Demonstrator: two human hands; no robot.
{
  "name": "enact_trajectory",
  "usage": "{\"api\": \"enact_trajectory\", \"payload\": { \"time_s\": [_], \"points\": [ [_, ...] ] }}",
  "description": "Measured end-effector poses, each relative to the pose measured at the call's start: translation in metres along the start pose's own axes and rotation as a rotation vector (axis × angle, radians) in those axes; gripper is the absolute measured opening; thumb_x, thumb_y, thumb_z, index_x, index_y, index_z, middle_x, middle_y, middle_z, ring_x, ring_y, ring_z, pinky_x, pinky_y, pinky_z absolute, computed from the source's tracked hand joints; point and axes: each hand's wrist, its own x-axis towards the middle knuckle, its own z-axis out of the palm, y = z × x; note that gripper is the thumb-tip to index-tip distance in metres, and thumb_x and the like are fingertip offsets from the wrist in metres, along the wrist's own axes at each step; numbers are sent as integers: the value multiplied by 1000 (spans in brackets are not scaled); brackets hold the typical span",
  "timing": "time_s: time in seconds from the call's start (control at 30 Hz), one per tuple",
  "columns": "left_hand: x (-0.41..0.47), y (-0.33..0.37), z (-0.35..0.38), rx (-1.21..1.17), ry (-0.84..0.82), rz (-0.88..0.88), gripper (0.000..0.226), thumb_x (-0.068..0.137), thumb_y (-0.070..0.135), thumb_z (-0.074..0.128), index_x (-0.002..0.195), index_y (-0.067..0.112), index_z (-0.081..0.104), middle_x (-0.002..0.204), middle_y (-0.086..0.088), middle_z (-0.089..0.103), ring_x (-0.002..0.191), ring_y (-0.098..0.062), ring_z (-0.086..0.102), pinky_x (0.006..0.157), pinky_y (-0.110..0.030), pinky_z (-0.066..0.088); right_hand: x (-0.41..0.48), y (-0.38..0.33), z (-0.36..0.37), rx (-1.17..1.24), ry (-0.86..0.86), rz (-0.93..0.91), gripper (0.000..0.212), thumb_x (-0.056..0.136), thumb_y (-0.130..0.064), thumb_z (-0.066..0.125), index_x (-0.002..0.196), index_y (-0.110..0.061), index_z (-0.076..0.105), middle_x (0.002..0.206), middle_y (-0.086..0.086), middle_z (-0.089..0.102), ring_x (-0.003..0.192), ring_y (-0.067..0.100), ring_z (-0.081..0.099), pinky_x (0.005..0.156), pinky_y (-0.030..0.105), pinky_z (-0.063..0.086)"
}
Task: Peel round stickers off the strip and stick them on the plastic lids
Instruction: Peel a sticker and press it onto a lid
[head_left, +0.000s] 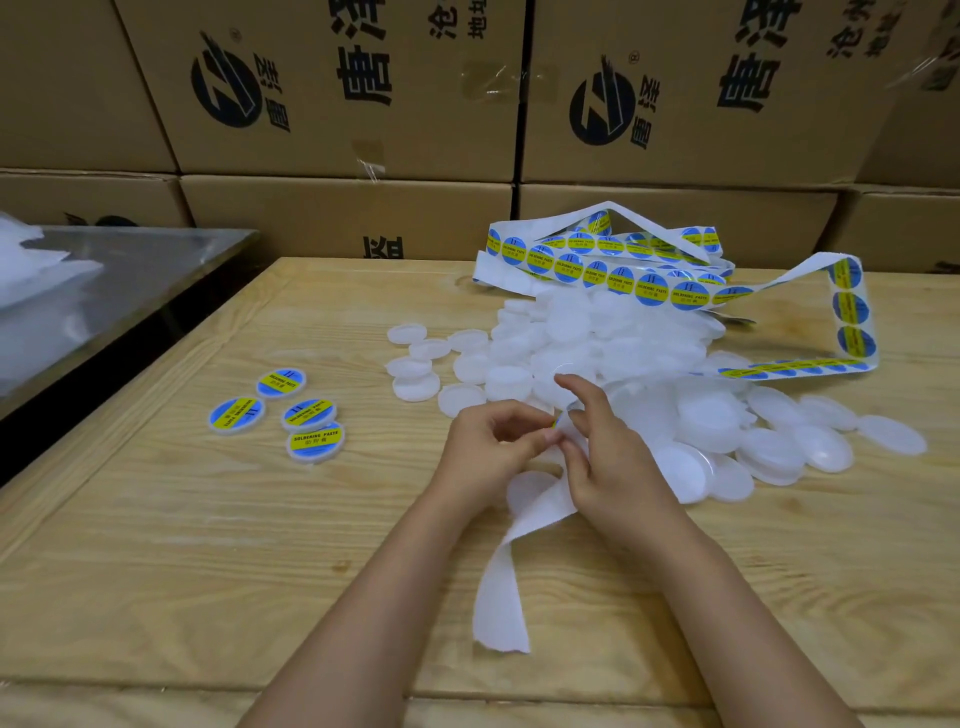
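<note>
Over the table (208, 545), left hand (493, 452) and right hand (608, 462) pinch the strip (501, 587), tail trailing nearward

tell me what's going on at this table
A person is labelling plastic lids. The left hand and right hand pinch the sticker strip at one round sticker, apparently peeling it. Four labelled lids lie to the left on the wooden table, a pile of bare white lids sits behind the hands, and the emptied backing trails toward the person.
</note>
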Motion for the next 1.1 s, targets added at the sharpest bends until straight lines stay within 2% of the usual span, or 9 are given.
{"api": "enact_trajectory", "payload": {
  "time_s": [0.1, 0.2, 0.3, 0.37, 0.47, 0.7, 0.8, 0.97, 1.1],
  "points": [
    [2, 0, -7, -85, -51, -26, 12, 81, 4, 69, 78, 15, 72, 71, 6, 71, 73, -5, 65, 71, -17, 50, -2, -2, -1, 27, -40, 26, 59, 91, -5, 46, 139, -33, 29, 99, -18, 50, 110, 16, 53, 86, 32, 42],
    [3, -3, -10, -140, -35, -53, 12, 84, 4, 65, 77, 12, 71, 69, 6, 70, 69, -5, 63, 71, -17, 49, -4, -1, -2, 50, -54, 54, 58, 90, -5, 45, 137, -35, 29, 115, -7, 53, 119, 17, 50, 89, 30, 41],
    [5, -5, -11, -180, 29, -87, 9, 85, 8, 65, 78, 10, 70, 71, 2, 69, 70, -9, 64, 74, -25, 51, -3, -2, -3, 1, 19, 41, 54, 88, -4, 45, 133, -32, 36, 103, -4, 63, 101, 15, 56, 77, 28, 40],
    [7, -5, -11, -215, 72, -105, 11, 86, 8, 64, 77, 12, 69, 69, 4, 68, 69, -10, 63, 74, -27, 51, -2, -3, -4, -57, 101, 21, 50, 85, -3, 46, 128, -28, 42, 73, -12, 54, 69, 12, 52, 61, 28, 35],
    [9, -4, -13, -262, 130, -135, 13, 87, 8, 62, 76, 12, 67, 67, 9, 68, 67, -9, 64, 72, -29, 51, 0, -3, -5, -108, 215, 60, 48, 82, 0, 48, 124, -23, 46, 62, -8, 45, 58, 17, 46, 54, 33, 34],
    [12, -3, -12, -360, 254, -215, 10, 92, 11, 57, 85, 13, 64, 74, -1, 68, 65, -10, 66, 67, -26, 53, 3, 0, -10, -141, 439, 203, 53, 76, 2, 50, 122, -25, 45, 105, -2, 53, 70, 19, 51, 60, 32, 36],
    [13, -2, -12, -420, 297, -245, 9, 93, 11, 54, 87, 13, 61, 75, 0, 65, 62, -10, 66, 62, -25, 53, 4, -3, -12, -274, 498, 204, 55, 71, 9, 50, 118, -19, 49, 119, 7, 47, 79, 33, 56, 57, 39, 45],
    [12, -1, -3, -316, 346, -200, 10, 93, 11, 54, 85, 14, 58, 77, 0, 62, 60, -7, 61, 58, -25, 50, 6, -8, -11, -568, 618, -127, 39, 67, 11, 52, 97, -9, 67, 126, 18, 38, 111, 40, 43, 93, 46, 39],
    [7, 1, 8, -210, 314, -129, 18, 92, 9, 55, 75, 14, 57, 65, 6, 59, 60, -10, 55, 59, -23, 46, 2, -20, 4, -588, 511, -321, 16, 73, -4, 64, 82, -14, 72, 114, 21, 59, 116, 34, 42, 96, 45, 37]
  ]
}}
